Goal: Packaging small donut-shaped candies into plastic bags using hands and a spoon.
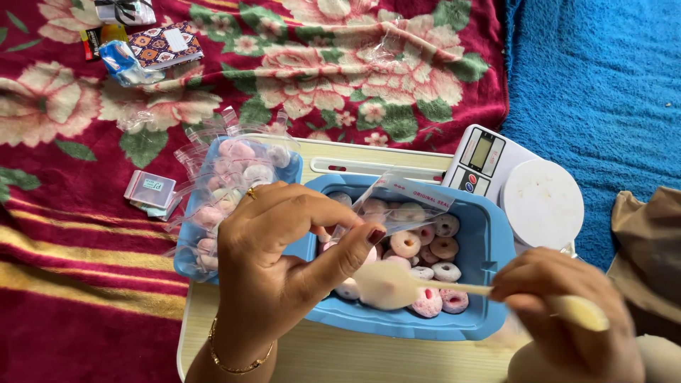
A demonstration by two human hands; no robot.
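Here, the left hand (273, 259) pinched a small clear zip bag (397, 202) between thumb and forefinger, holding its mouth over the near blue tray (489, 284); the remaining fingers curled above the thumb. A gold ring sat on one finger and a gold bracelet (237, 358) circled the wrist. The right hand (560, 312), at the near right, had its fingers pressed together around the handle of a pale plastic spoon (397, 284), whose bowl (blurred) lay low over the ring-shaped candies (433, 248) in that tray, just below the bag. The candies were pink, white and tan, heaped in the tray's middle. To the left, touching the near tray, stood a second blue tray (188, 259) filled with packed clear bags of the same candies. Both trays rested on a cream lap table (383, 152). At the table's far right sat a white kitchen scale (525, 188) with a round platform. Further left, on the red floral blanket (85, 284), lay a stack of empty small bags (150, 190), and at the far left a patterned notebook (164, 44) beside a crumpled blue wrapper (122, 62). A blue towel (603, 71) covered the far right.
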